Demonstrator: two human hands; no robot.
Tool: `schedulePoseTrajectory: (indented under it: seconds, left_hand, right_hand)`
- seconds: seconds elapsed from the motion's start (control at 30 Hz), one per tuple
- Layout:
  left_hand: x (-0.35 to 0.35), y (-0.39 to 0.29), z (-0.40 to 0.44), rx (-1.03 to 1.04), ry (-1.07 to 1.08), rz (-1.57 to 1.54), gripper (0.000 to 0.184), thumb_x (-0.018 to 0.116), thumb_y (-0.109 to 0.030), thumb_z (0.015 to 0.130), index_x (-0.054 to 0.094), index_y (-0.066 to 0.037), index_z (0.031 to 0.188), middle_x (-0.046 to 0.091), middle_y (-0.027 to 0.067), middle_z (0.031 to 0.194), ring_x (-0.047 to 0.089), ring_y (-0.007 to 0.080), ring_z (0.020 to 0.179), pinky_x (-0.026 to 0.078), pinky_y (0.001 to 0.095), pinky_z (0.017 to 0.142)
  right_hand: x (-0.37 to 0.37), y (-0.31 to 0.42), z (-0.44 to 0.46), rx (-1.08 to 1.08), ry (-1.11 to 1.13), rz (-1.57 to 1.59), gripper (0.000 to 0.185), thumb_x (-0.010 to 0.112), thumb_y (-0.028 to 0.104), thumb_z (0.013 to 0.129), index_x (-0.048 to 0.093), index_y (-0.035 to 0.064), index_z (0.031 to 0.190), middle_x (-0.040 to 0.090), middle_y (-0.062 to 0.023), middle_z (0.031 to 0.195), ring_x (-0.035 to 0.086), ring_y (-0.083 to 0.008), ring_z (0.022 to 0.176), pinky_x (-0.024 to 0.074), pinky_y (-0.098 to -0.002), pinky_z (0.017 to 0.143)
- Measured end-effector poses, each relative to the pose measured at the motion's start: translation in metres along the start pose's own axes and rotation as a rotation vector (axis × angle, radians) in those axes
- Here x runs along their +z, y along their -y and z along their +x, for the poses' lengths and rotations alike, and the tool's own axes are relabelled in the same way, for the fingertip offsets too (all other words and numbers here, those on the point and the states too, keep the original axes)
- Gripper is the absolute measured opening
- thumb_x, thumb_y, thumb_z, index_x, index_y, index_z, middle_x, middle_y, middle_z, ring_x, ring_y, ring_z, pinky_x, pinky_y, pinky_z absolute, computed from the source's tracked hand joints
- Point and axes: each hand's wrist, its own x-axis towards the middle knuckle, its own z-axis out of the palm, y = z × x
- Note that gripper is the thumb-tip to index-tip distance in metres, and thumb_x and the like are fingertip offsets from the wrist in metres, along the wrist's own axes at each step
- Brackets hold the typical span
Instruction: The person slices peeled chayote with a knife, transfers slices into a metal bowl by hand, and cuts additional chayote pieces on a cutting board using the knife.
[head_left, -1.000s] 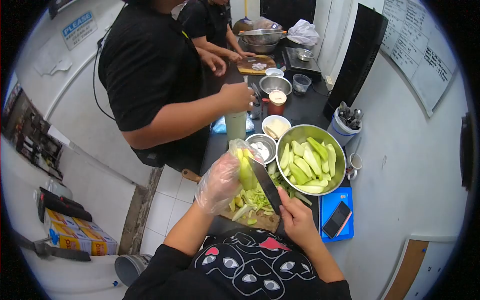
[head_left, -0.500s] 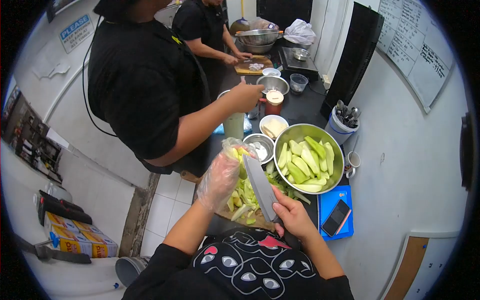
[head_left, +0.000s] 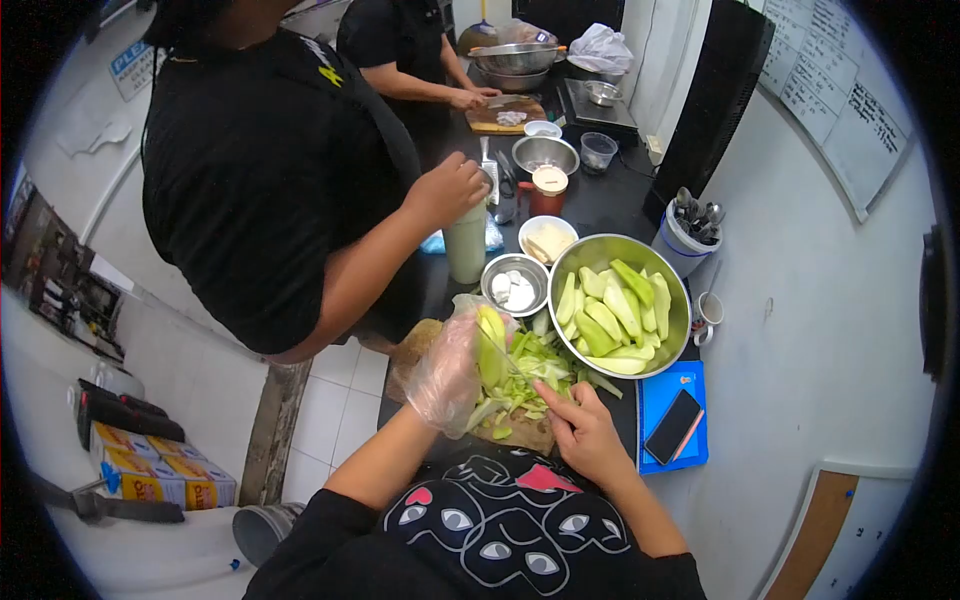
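My left hand (head_left: pixel 448 370), in a clear plastic glove, grips a pale yellow-green piece of fruit that looks like green mango (head_left: pixel 491 345). In my bare right hand (head_left: pixel 592 435) is a wide grey knife (head_left: pixel 524 374), its blade seen almost edge-on, close to the fruit; whether it touches I cannot tell. Beneath both hands, green slivers (head_left: pixel 535 395) are heaped on a wooden cutting board (head_left: pixel 525 434). A steel bowl (head_left: pixel 687 318) of large pale green wedges (head_left: pixel 615 310) stands just beyond my right hand.
A small steel bowl (head_left: pixel 486 283) with white pieces, a white bowl (head_left: pixel 549 240) and a red mug (head_left: pixel 546 197) stand farther back. At left, a person (head_left: pixel 270 180) touches a tall pale-green container (head_left: pixel 465 245). Another person cuts at the far end. A phone (head_left: pixel 673 427) lies on the right.
The knife has turned from broad side showing to nearly edge-on and come down beside the fruit. The left-hand person's hand has moved down onto the tall container.
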Motion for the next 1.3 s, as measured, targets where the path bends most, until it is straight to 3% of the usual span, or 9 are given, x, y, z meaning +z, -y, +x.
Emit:
schedulePoseTrajectory:
  seconds: [0.1, 0.2, 0.57, 0.7, 0.87, 1.1, 1.17, 1.23, 1.3]
  left_hand:
    - [-0.011, 0.009, 0.002, 0.461, 0.041, 1.038, 0.037, 0.038, -0.032, 0.100, 0.055, -0.002, 0.112, 0.060, 0.0072, 0.104, 0.058, 0.0145, 0.096, 0.046, 0.0288, 0.084]
    - [0.001, 0.009, -0.007, 0.007, -0.063, -0.134, 0.039, 0.041, -0.033, 0.099, 0.052, -0.001, 0.116, 0.060, 0.0078, 0.107, 0.058, 0.0162, 0.098, 0.046, 0.0301, 0.087]
    - [-0.027, 0.056, -0.003, 0.042, 0.039, 0.018, 0.027, 0.047, -0.015, 0.094, 0.056, -0.002, 0.115, 0.061, 0.0145, 0.108, 0.059, 0.0283, 0.099, 0.047, 0.0364, 0.086]
    - [-0.036, 0.055, -0.010, -0.174, 0.082, -0.008, 0.035, 0.050, -0.025, 0.096, 0.053, -0.002, 0.121, 0.059, 0.0091, 0.115, 0.057, 0.0182, 0.105, 0.045, 0.0335, 0.093]
    - [-0.041, 0.034, -0.031, 0.199, 0.173, 0.491, 0.037, 0.047, -0.022, 0.097, 0.051, 0.001, 0.125, 0.058, 0.0108, 0.119, 0.057, 0.0191, 0.108, 0.045, 0.0333, 0.095]
    - [-0.060, 0.045, -0.030, -0.238, 0.162, 0.058, 0.037, 0.044, -0.019, 0.097, 0.051, 0.004, 0.125, 0.057, 0.0172, 0.123, 0.058, 0.0234, 0.111, 0.044, 0.0350, 0.098]
    - [-0.067, 0.052, -0.032, 0.122, 0.190, 0.463, 0.038, 0.044, -0.024, 0.098, 0.051, 0.002, 0.125, 0.059, 0.0146, 0.118, 0.060, 0.0213, 0.105, 0.047, 0.0336, 0.093]
    - [-0.057, 0.040, -0.032, 0.035, 0.117, 0.345, 0.040, 0.044, -0.029, 0.098, 0.052, 0.000, 0.125, 0.061, 0.0124, 0.114, 0.061, 0.0195, 0.101, 0.049, 0.0326, 0.088]
    - [-0.035, 0.023, -0.030, -0.490, -0.059, -0.301, 0.041, 0.045, -0.033, 0.098, 0.052, -0.002, 0.124, 0.061, 0.0105, 0.111, 0.061, 0.0179, 0.097, 0.050, 0.0320, 0.085]
  right_hand:
    - [-0.001, 0.001, 0.000, 0.068, 0.012, 0.002, 0.048, 0.058, 0.004, 0.083, 0.058, 0.0200, 0.128, 0.044, -0.0170, 0.081, 0.051, -0.0320, 0.074, 0.0444, -0.0365, 0.068]
    - [0.001, 0.003, -0.002, 0.068, 0.020, -0.044, 0.049, 0.057, 0.003, 0.083, 0.057, 0.0198, 0.128, 0.044, -0.0180, 0.082, 0.052, -0.0336, 0.075, 0.0453, -0.0383, 0.070]
    - [0.010, 0.002, -0.010, 0.151, -0.023, -0.056, 0.045, 0.057, 0.003, 0.085, 0.057, 0.0183, 0.128, 0.044, -0.0158, 0.083, 0.051, -0.0313, 0.072, 0.0448, -0.0363, 0.066]
    - [0.006, 0.018, -0.013, 0.249, 0.070, -0.339, 0.046, 0.059, 0.009, 0.085, 0.056, 0.0250, 0.128, 0.043, -0.0167, 0.086, 0.053, -0.0350, 0.070, 0.0466, -0.0402, 0.063]
    - [0.018, 0.002, -0.023, 0.268, 0.089, -0.312, 0.046, 0.060, 0.013, 0.085, 0.056, 0.0299, 0.127, 0.043, -0.0168, 0.087, 0.055, -0.0360, 0.072, 0.0478, -0.0420, 0.062]
    - [0.037, -0.007, -0.030, 0.264, 0.076, -0.262, 0.043, 0.060, 0.014, 0.086, 0.057, 0.0287, 0.127, 0.045, -0.0171, 0.088, 0.055, -0.0358, 0.076, 0.0483, -0.0412, 0.066]
    - [0.042, -0.011, -0.032, 0.263, 0.047, -0.243, 0.041, 0.061, 0.015, 0.086, 0.059, 0.0276, 0.125, 0.045, -0.0173, 0.089, 0.055, -0.0354, 0.077, 0.0482, -0.0410, 0.067]
    - [0.046, -0.010, -0.034, 0.261, 0.005, -0.205, 0.039, 0.062, 0.017, 0.085, 0.061, 0.0261, 0.123, 0.046, -0.0172, 0.090, 0.055, -0.0348, 0.077, 0.0482, -0.0405, 0.067]
    - [0.046, -0.006, -0.035, 0.254, -0.047, -0.150, 0.036, 0.064, 0.018, 0.084, 0.063, 0.0243, 0.120, 0.046, -0.0169, 0.090, 0.055, -0.0340, 0.077, 0.0483, -0.0397, 0.068]
